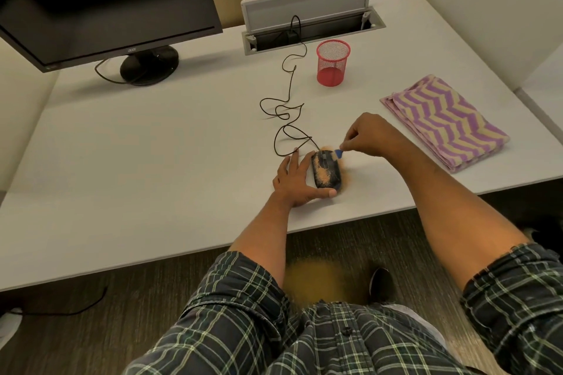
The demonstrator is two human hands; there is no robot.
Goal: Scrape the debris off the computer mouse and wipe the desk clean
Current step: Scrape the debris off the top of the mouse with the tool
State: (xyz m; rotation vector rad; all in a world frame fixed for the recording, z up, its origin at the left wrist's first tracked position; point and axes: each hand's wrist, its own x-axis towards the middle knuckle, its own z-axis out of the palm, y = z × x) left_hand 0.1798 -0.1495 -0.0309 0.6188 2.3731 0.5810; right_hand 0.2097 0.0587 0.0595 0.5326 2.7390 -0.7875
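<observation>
The black computer mouse (pixel 326 169) lies on the white table (pixel 152 167) near its front edge, covered with orange debris (pixel 323 175). The left hand (pixel 294 179) holds the mouse from the left side, with fingers straight along it and the thumb curled around its near end. The right hand (pixel 370 135) pinches a small blue scraper (pixel 338 154), whose tip touches the far end of the mouse. The mouse cable (pixel 286 113) runs in loops to the open cable box (pixel 310 27). A red mesh cup (pixel 332 62) and a folded striped cloth (pixel 444 122) are well apart on the right.
</observation>
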